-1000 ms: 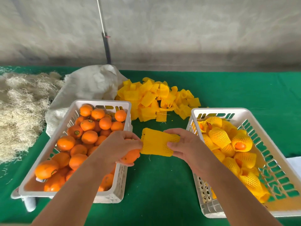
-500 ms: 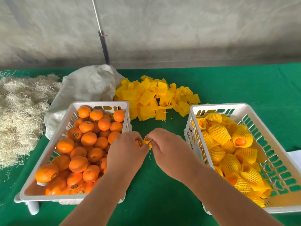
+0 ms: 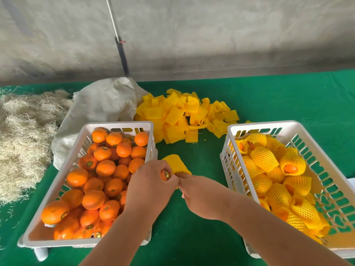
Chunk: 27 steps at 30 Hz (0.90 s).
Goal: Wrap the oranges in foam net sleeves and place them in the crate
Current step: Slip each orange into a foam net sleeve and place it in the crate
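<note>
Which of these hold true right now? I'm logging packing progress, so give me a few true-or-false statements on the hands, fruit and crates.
1. The left hand grips an orange. True.
2. The foam net sleeve lies untouched on the table. False: the right hand pinches it against the orange.
3. The right crate holds bare oranges. False: sleeved ones.
4. Spare sleeves are piled behind the crates. True.

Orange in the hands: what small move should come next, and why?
Probably pull the sleeve further over the orange. The left hand grips the orange, still partly bare, and the right hand pinches the sleeve's edge beside it.
</note>
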Each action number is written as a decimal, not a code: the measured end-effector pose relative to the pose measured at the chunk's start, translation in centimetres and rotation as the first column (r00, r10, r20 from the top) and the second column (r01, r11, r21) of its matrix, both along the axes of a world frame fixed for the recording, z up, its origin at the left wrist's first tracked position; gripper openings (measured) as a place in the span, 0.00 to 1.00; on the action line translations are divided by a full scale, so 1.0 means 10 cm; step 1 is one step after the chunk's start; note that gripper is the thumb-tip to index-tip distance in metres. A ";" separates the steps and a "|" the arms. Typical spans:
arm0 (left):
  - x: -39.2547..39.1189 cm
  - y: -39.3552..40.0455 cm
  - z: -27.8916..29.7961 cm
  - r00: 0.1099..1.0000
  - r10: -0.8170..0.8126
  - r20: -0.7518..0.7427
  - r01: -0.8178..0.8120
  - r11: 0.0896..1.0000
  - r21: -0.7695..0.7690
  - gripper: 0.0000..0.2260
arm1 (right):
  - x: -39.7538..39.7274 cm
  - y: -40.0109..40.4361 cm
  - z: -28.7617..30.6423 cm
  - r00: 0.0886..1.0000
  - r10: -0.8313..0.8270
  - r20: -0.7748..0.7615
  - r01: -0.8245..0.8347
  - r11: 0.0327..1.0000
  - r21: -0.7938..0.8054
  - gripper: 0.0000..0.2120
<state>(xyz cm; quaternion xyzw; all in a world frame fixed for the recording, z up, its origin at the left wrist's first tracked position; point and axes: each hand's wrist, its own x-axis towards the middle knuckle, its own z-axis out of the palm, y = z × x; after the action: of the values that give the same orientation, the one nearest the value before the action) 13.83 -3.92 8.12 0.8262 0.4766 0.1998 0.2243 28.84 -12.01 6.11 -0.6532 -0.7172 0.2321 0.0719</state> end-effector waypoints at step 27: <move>0.01 -0.43 -0.38 0.997 -0.072 0.018 0.065 0.963 0.260 0.08 | -0.22 0.14 -0.15 -0.451 -0.432 -0.781 0.499 0.603 -0.623 0.13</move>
<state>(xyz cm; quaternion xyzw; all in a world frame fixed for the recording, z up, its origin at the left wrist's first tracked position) 13.97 -8.21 4.34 0.8616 0.4142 0.2641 0.1276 26.60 -10.60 4.66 -0.4906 -0.0377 0.5476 0.6768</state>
